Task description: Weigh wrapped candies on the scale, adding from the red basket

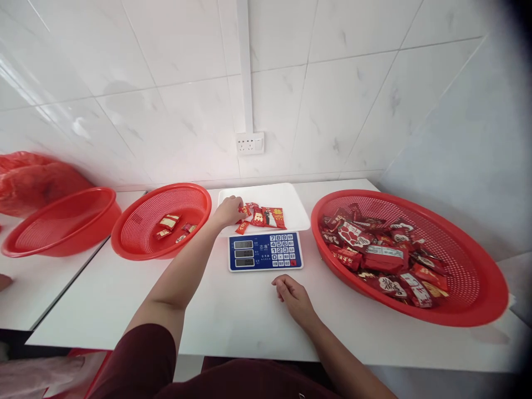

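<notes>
Red sweets [262, 216] lay on the scale tray [286, 197], the left hand [228, 211] pinching one at nine o'clock; right hand [293, 297] rested loosely curled, empty, on the tabletop [233, 310]. A careless tug risked scattering neighbours, skewing the reading.

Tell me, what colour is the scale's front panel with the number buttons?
Blue, seen in the head view: the electronic scale's flat keypad panel.

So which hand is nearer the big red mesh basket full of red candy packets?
Right. The right hand rests on the white table just left of the big red mesh basket; the left hand is farther off, on red packets on the scale's white tray.
</notes>
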### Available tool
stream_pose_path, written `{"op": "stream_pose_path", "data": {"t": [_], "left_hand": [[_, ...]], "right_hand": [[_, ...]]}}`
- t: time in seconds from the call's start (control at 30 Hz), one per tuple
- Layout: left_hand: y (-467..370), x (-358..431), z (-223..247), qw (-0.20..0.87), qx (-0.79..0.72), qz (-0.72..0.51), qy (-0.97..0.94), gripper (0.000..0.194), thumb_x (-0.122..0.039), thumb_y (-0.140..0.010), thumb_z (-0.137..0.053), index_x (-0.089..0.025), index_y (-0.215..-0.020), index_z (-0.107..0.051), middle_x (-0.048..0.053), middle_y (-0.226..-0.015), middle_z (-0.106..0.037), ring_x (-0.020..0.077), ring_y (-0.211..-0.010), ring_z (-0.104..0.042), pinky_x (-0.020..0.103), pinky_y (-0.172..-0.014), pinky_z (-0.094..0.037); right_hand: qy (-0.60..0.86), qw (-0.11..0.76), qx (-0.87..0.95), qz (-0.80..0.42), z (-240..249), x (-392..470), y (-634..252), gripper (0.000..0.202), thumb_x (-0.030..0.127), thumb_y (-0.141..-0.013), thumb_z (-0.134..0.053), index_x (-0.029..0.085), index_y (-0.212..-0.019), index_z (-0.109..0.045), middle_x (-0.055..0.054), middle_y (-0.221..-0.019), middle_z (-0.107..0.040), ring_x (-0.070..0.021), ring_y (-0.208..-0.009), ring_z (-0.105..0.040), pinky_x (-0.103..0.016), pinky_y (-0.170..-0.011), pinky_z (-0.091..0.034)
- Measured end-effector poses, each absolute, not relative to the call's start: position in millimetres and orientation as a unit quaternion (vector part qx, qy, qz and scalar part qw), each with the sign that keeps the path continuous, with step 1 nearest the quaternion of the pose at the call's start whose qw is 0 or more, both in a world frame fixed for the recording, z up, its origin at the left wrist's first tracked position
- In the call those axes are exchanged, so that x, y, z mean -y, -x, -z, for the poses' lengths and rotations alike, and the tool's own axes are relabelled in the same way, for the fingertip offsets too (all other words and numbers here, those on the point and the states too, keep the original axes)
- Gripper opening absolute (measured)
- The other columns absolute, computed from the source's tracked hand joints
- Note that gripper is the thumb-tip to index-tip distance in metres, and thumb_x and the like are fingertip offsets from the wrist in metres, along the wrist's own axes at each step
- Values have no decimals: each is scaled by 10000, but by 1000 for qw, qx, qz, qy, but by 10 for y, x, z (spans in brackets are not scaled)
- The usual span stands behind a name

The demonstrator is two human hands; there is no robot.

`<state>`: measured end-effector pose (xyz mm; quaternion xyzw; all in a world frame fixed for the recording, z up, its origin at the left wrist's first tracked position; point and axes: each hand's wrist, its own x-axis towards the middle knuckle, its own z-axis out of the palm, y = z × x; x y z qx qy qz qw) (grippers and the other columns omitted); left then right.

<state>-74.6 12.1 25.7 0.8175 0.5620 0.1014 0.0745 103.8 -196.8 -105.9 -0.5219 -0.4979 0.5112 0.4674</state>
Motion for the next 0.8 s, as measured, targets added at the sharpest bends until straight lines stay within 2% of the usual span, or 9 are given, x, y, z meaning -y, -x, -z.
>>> {"op": "stream_pose_path", "data": {"t": [0.17,0.27,0.33,0.4,0.47,0.57,0.63,0.73,0.8], "left_hand": [[804,59,-355,96,-571,-176,-796,120,-288,-804,-542,-194,-876,-558,39,-906,-630,177,-812,-572,273,-671,-440],[768,433,-401,186,-544,-264,-775,156,-340,-800,-566,-210,-883,-546,1,-849,-632,144,-731,-569,253,-635,-446],[687,773,-352,248,-499,-264,-787,133,-328,-794,-580,-214,-859,-556,-11,-817,-638,137,-709,-568,254,-637,-459],[573,1115,-224,270,-449,-207,-826,97,-313,-800,-579,-216,-807,-579,-4,-801,-647,154,-724,-579,272,-639,-466],[454,1392,-47,256,-408,-149,-864,60,-270,-810,-566,-223,-817,-604,17,-833,-668,187,-792,-595,304,-680,-479],[350,1585,170,222,-383,-100,-891,99,-198,-816,-540,-220,-861,-625,54,-911,-684,227,-884,-610,342,-749,-496],[367,1550,199,216,-375,-95,-897,113,-220,-811,-569,-218,-903,-634,64,-957,-685,237,-924,-612,354,-777,-506],[514,1306,67,190,-415,-159,-875,159,-283,-834,-575,-239,-978,-627,50,-1026,-674,216,-990,-601,352,-842,-503],[656,1083,-54,132,-478,-215,-842,174,-271,-862,-534,-242,-1014,-613,50,-1050,-661,211,-1033,-582,357,-877,-491]], "right_hand": [[521,471,495,-511,1060,1970,-1036,362,551,-809,-507,202,-750,-582,19,-570,-474,-156,-544,-464,-314,-551,-399],[518,482,487,-511,1042,1990,-1033,292,527,-808,-517,244,-817,-589,-9,-625,-522,-191,-571,-511,-347,-547,-429],[505,501,476,-517,1015,2018,-1030,261,496,-797,-545,304,-969,-581,-51,-780,-597,-224,-628,-564,-379,-553,-462],[479,524,466,-529,984,2052,-1026,378,467,-777,-581,367,-1137,-523,-86,-996,-620,-261,-737,-615,-416,-595,-499],[459,532,462,-541,954,2080,-1023,476,473,-768,-588,373,-1221,-483,-99,-1098,-613,-289,-822,-634,-451,-657,-522],[466,511,468,-550,927,2089,-1022,425,512,-799,-532,331,-1183,-533,-99,-1024,-649,-287,-767,-638,-464,-686,-523],[481,510,457,-548,922,2071,-1023,360,518,-822,-494,323,-1116,-565,-88,-920,-667,-275,-698,-625,-450,-646,-516],[504,526,424,-538,927,2031,-1027,291,530,-816,-488,322,-993,-589,-69,-819,-671,-265,-646,-604,-420,-567,-492],[512,523,418,-538,936,2015,-1028,270,536,-804,-505,321,-939,-597,-61,-808,-672,-253,-619,-592,-406,-547,-478]]}}
